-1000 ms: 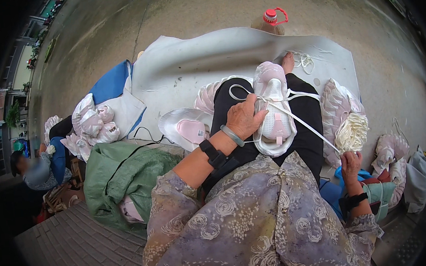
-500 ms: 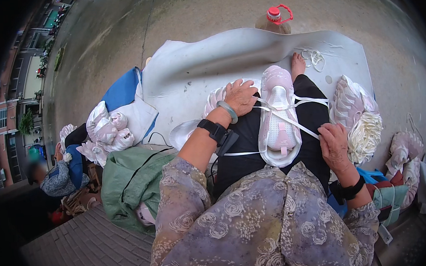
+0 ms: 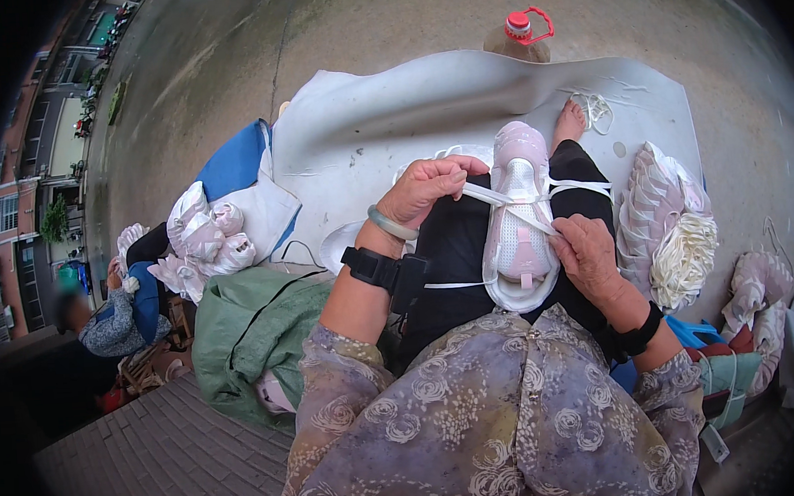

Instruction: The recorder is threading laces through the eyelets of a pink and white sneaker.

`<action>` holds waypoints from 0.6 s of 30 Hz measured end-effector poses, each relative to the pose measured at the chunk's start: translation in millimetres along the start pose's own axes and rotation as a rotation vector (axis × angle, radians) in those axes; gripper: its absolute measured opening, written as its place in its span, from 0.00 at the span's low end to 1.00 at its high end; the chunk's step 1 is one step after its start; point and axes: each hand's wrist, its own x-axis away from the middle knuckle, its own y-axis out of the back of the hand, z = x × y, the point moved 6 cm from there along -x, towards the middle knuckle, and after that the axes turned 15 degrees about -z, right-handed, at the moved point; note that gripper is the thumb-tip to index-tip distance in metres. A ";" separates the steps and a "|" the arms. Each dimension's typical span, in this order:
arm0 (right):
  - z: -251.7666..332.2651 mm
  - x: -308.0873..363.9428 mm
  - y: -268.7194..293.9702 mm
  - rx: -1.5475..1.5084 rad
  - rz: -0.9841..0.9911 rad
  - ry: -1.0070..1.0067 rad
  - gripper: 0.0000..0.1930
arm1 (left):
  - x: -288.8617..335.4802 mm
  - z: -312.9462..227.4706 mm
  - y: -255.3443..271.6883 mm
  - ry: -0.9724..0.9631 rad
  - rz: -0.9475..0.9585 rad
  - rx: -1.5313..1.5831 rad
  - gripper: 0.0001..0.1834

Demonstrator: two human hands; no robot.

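Note:
A pale pink and white sneaker upper (image 3: 520, 260) lies lengthwise over my dark trousers, its mesh tongue facing up. White shoelace (image 3: 481, 195) crosses its middle, and strands run out to both sides. My left hand (image 3: 432, 191), a bangle on its wrist, pinches a lace strand left of the upper. On the right side my right hand (image 3: 585, 259) has its fingers closed at the upper's edge, on a strand that slants across the tongue. Part of that strand is hidden by the fingers.
Stacked pink-white uppers (image 3: 645, 187) and a bundle of cream laces (image 3: 684, 262) sit at my right; more uppers (image 3: 205, 231) lie left. A green sack (image 3: 247, 325) is beside me. A red-capped bottle (image 3: 517, 44) stands beyond the white sheet (image 3: 388, 103). Another person (image 3: 115, 315) sits far left.
My left hand has drawn back from beyond the upper's left side and now lifts a lace strand in a pinch. My right hand has moved left, from out on the right to the upper's edge.

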 end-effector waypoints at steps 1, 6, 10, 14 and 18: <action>0.2 0.5 -0.3 -0.002 0.000 0.010 0.09 | 1.8 2.4 0.2 -0.008 -0.006 0.000 0.15; -0.2 12.7 23.9 -0.343 0.036 -0.198 0.02 | -2.2 31.5 4.5 0.065 -0.139 0.120 0.23; -24.8 59.7 78.7 -0.316 0.158 -0.357 0.02 | -2.7 45.1 -5.2 0.122 -0.245 -0.206 0.27; -106.0 158.9 118.9 -0.353 0.150 -0.721 0.01 | -14.4 54.9 -18.9 -0.073 -0.227 -0.642 0.26; -142.6 197.4 116.5 -0.327 0.130 -0.886 0.02 | -10.9 50.7 -32.9 -0.176 -0.283 -1.052 0.24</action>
